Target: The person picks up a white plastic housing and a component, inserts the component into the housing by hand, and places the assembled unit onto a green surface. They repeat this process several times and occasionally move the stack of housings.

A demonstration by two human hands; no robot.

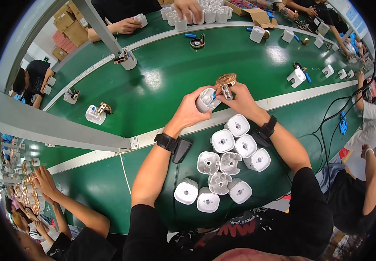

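Note:
My left hand [188,108] grips a white plastic housing [207,101], its hollow, ribbed inside tipped toward me. In my right hand [242,101] is a gold round-topped part with a small circuit board [226,82], held just right of the housing's mouth. A bit of blue, perhaps a battery, shows between the two; whether it sits inside the housing I cannot tell. Below my hands, between my forearms, several white housings [222,141] stand grouped on the green table [153,213]. Some show closed ends with a hole, others their hollow insides.
A green conveyor belt [153,100] with a pale metal edge runs across ahead, carrying white housings with gold parts [95,114]. A grey metal post [57,117] stands at left. Black cables [323,130] hang at right. Co-workers sit across and on both sides.

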